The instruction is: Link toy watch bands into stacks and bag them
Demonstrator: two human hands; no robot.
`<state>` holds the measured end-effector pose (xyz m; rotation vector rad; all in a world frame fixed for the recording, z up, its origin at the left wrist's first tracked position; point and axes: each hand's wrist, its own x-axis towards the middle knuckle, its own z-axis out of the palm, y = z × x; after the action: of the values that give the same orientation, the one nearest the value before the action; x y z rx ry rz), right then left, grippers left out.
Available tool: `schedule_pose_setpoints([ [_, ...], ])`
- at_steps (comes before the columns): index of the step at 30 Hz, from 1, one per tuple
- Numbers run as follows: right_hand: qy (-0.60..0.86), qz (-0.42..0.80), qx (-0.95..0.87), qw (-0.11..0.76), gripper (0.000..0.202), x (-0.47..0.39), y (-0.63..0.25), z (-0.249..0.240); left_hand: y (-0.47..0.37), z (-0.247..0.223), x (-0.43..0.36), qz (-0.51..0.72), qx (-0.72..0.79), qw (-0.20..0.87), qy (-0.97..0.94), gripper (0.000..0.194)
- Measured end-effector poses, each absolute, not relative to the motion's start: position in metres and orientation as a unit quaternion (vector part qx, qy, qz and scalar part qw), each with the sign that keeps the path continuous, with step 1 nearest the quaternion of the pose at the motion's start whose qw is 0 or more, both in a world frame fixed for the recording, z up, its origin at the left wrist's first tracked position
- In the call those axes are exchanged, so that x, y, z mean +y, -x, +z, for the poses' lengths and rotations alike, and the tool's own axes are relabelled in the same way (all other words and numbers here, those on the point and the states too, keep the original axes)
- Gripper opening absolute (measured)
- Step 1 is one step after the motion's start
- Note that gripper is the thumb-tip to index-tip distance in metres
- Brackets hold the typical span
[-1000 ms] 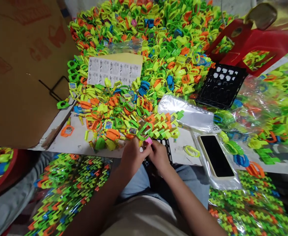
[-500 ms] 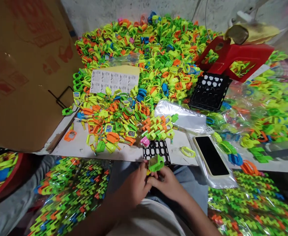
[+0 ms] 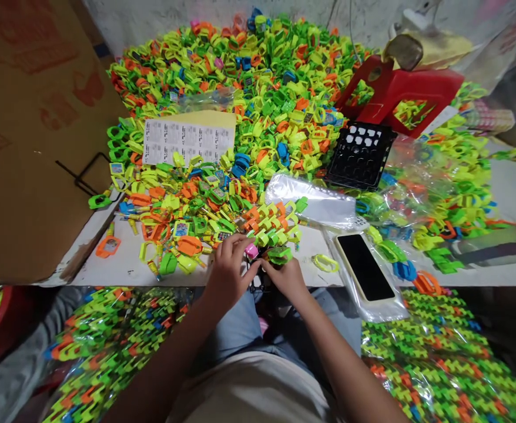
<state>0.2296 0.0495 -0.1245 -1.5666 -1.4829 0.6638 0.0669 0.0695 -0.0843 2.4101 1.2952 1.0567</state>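
My right hand point(image 3: 288, 277) is closed at the lower side of a green toy watch point(image 3: 280, 255), gripping it just above the front edge of the table. My left hand point(image 3: 228, 271) reaches over a black grid tray point(image 3: 254, 277) with thumb and fingers apart. Between them shows a pink toy watch point(image 3: 251, 251); whether they touch it I cannot tell. Both hands cover most of the tray. At its far side, orange and yellow-green toy watches point(image 3: 270, 222) stand in slanting rows.
A large heap of toy watches point(image 3: 258, 100) fills the back, with a label sheet point(image 3: 187, 143) on it. Around it are a cardboard box point(image 3: 33, 176), a red stool point(image 3: 412, 97), another black tray point(image 3: 361, 155), clear plastic bags point(image 3: 311, 200) and a phone point(image 3: 366, 267).
Both hands have moved forward from above my lap to the tray. The green toy watch has gone with them to the tray's right side. My left hand has spread apart from the right.
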Motion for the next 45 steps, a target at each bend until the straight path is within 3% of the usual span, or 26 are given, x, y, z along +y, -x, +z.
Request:
schedule_pose_setpoints([
  [4,0.63,0.201,-0.627,0.412,0.017,0.047,-0.227,-0.125,-0.07,-0.094,0.07,0.354,0.448,0.099,-0.815,0.038],
  [9,0.625,0.249,-0.609,0.421,0.018,0.046,-0.229,-0.123,-0.068,-0.095,0.07,0.345,0.447,0.11,-0.818,0.043],
  [18,0.643,0.223,-0.692,0.241,0.015,0.055,-0.223,-0.121,-0.076,-0.094,0.07,0.399,0.415,0.141,-0.806,0.059],
  [23,0.613,0.25,-0.723,0.2,0.015,0.062,-0.222,-0.11,-0.084,-0.093,0.074,0.422,0.436,0.106,-0.787,0.041],
  [27,0.597,0.241,-0.745,0.177,0.012,0.069,-0.227,-0.104,-0.084,-0.087,0.08,0.393,0.453,0.12,-0.791,0.051],
  [34,0.565,0.235,-0.743,0.271,0.016,0.07,-0.234,-0.121,-0.089,-0.077,0.084,0.355,0.487,0.126,-0.788,0.042],
  [40,0.574,0.219,-0.742,0.268,0.014,0.064,-0.233,-0.123,-0.058,-0.071,0.082,0.307,0.511,0.1,-0.797,0.053],
  [43,0.588,0.214,-0.716,0.31,0.018,0.052,-0.239,-0.122,-0.012,-0.073,0.089,0.294,0.614,0.032,-0.732,0.04],
  [45,0.601,0.211,-0.686,0.351,0.019,0.04,-0.243,-0.12,0.018,-0.076,0.095,0.218,0.643,0.016,-0.734,0.034],
])
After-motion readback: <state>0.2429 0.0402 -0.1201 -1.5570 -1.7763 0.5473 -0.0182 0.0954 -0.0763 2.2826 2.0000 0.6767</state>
